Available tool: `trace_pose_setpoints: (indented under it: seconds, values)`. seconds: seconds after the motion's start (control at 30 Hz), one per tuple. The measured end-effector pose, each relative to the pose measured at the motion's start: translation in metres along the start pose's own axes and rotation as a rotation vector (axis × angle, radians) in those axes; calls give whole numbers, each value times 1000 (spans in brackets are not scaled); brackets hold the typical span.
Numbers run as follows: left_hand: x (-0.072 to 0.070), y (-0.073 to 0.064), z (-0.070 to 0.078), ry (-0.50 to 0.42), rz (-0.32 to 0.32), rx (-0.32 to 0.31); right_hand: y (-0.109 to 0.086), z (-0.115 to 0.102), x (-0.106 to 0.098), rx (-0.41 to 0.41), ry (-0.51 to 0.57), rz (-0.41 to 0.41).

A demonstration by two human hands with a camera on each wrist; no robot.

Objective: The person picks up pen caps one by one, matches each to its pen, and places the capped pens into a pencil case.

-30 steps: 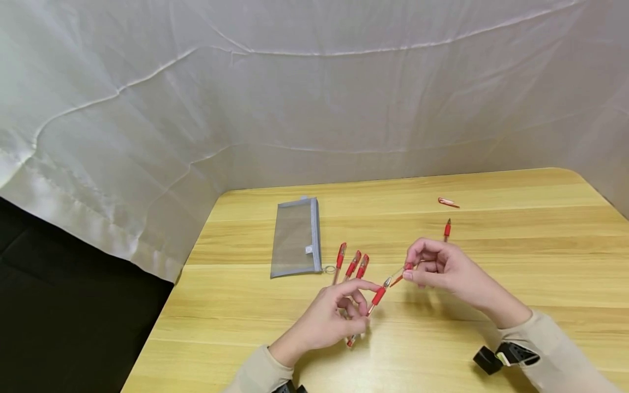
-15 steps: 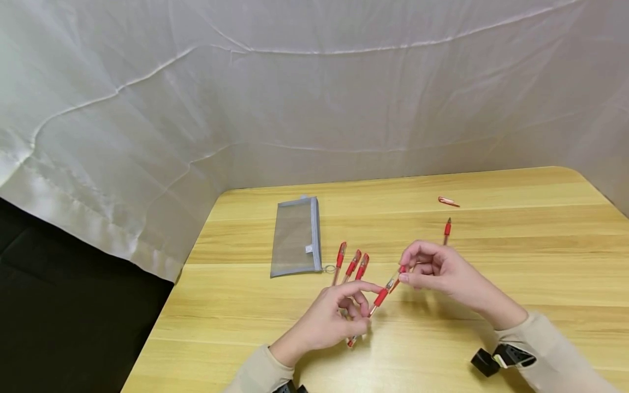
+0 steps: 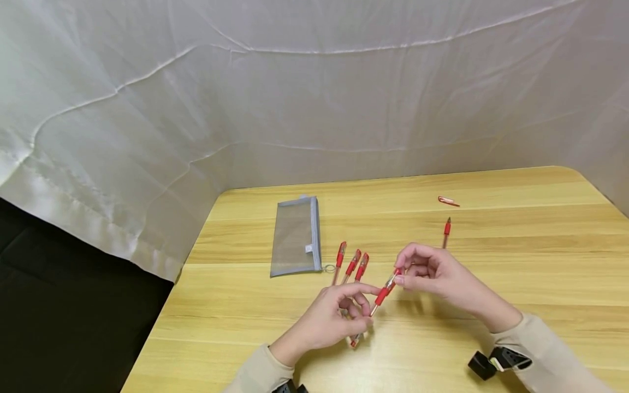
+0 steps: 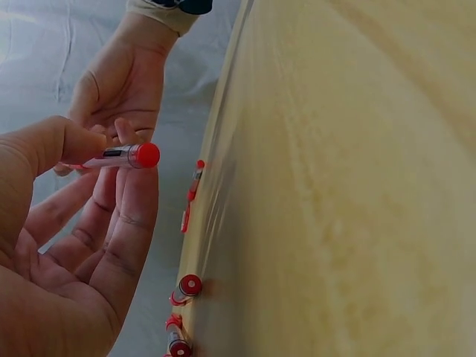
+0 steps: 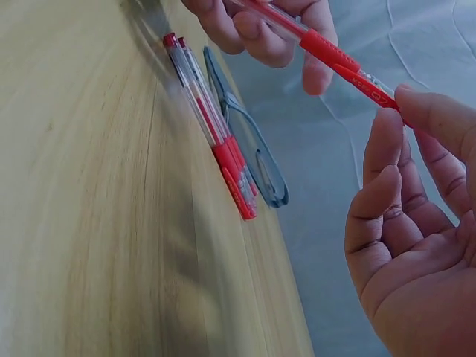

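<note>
Clock read around the pen, head view. Left hand (image 3: 331,316) between 8 and 9 o'clock, pinching the pen (image 3: 381,296) between thumb and fingers. Pen held up off the desk (image 3: 236,311), slanting: nib end toward 1 o'clock, tail toward 7. Grip red, barrel clear.

Right hand (image 3: 432,273) at 2 o'clock, thumb and forefinger pinching the far end of the cap (image 5: 366,87); other fingers bent. Right wrist view: cap over the nib, its red clip lying along the grip. Cannot tell whether it is pushed fully home.

Capped pens (image 3: 352,264), three, on the desk at 10 to 11 o'clock, close together, cap ends pointing roughly to 12 and 1. Middles hidden by the left hand; tail ends show at 7.

Bare pen (image 3: 446,229) between 1 and 2 o'clock, nib to 12, lower part hidden behind the right hand. Loose cap (image 3: 448,202) at 1 o'clock, beyond the bare pen and apart from it.

Pouch (image 3: 294,237) at 10 o'clock: grey mesh, lying flat, zip down its 3 o'clock side, ring (image 3: 328,268) just beside the nearest capped pen.

Pale curtain (image 3: 344,103) past the desk at 12. Beige sleeves (image 3: 550,346) on both arms.
</note>
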State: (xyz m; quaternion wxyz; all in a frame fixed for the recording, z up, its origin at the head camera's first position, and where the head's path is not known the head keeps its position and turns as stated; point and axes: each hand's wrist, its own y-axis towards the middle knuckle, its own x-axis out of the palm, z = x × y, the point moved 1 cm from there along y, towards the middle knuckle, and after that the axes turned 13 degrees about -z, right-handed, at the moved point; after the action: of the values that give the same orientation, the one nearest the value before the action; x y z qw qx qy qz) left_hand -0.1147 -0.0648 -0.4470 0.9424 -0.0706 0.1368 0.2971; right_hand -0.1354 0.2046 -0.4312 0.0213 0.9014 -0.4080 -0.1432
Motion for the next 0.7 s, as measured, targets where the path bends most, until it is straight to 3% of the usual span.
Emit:
trace_pose_setpoints:
  seconds: [0.23,0.5,0.7]
  values:
    - [1,0,-1,13,-8,11,1,-1,4,0,49,10]
    - [4,0,1,50,5,17,2,2,8,-53,11,40]
    - [5,-3,4,-51,-38,28,2,4,9,-92,35,11]
